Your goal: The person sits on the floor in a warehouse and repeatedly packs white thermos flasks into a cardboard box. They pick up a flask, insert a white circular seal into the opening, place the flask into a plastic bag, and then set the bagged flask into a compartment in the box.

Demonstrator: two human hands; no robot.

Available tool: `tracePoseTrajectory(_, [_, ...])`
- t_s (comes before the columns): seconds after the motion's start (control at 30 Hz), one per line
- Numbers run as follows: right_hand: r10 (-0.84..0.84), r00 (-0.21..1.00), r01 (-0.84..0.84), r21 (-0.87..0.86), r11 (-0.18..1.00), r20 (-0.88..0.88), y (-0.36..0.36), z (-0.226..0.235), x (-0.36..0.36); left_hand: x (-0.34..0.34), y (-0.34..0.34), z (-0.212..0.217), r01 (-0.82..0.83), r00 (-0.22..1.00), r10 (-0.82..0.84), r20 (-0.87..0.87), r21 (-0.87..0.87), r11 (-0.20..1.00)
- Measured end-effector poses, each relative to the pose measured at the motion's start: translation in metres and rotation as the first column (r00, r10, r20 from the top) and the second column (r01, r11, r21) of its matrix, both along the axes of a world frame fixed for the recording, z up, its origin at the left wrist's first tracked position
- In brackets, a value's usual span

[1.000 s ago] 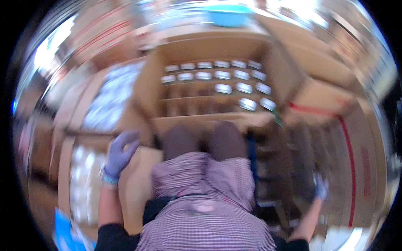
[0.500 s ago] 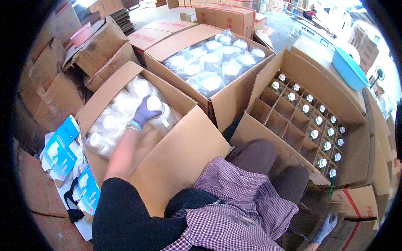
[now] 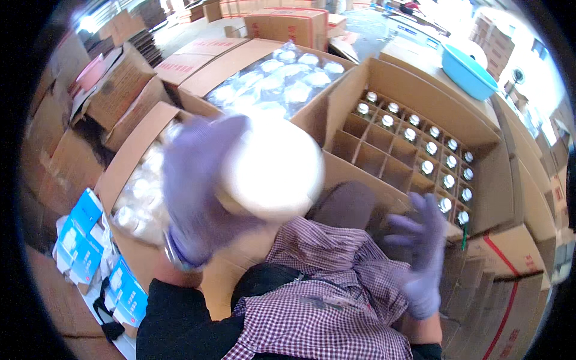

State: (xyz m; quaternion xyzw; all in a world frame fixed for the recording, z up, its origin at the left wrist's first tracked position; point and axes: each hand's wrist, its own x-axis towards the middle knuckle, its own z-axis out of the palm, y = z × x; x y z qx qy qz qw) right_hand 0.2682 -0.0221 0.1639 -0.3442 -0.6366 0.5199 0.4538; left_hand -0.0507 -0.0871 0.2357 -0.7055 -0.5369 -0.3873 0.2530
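Close to the camera, my left hand (image 3: 204, 186) in a purple glove is closed round a white bottle (image 3: 275, 171), whose round end faces up at me. Both are smeared by motion, so the bottle's details are lost. Below the hand stands an open carton (image 3: 133, 139) of white bottles in clear wrap. My right hand (image 3: 420, 258), gloved in pale purple, is raised right of my lap with fingers spread and nothing in them. It is nearest the divided carton (image 3: 414, 203), where several capped clear bottles (image 3: 426, 167) stand upright in cardboard cells.
Another open carton (image 3: 191, 95) at the back holds plastic-wrapped white items. A turquoise basin (image 3: 470, 73) rests behind the divided carton. Blue printed packs (image 3: 80, 234) lie at the left beside stacked brown cartons (image 3: 120, 84). More cartons with red stripes (image 3: 510, 249) stand at the right.
My left hand has lifted the white bottle out of the left carton toward the camera. My right hand has risen from the lower right to beside my lap. The view has shifted slightly.
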Motion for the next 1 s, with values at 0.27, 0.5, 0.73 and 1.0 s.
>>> tracePoseTrajectory(0.27, [-0.142, 0.959, 0.162, -0.065, 0.985, 0.246, -0.02, -0.065, 0.069, 0.008, 0.02, -0.16, 0.16, 0.855, 0.13, 0.502, -0.495, 0.854])
tracePoseTrajectory(0.5, [-0.107, 0.985, 0.153, -0.398, 0.904, 0.136, -0.042, -0.117, 0.1, 0.071, -0.029, -0.193, 0.871, 0.06, 0.401, 0.914, -0.244, 0.426])
tracePoseTrajectory(0.73, [-0.005, 0.998, -0.023, 0.468, 0.884, 0.059, -0.002, -0.077, 0.051, 0.021, 0.011, -0.215, 0.432, 0.702, 0.208, 0.681, -0.64, 0.635])
tracePoseTrajectory(1.0, [-0.67, 0.676, 0.421, 0.584, 0.694, 0.309, 0.223, -0.11, 0.06, 0.005, 0.065, -0.18, 0.618, -0.084, 0.139, 0.987, -0.058, 0.784])
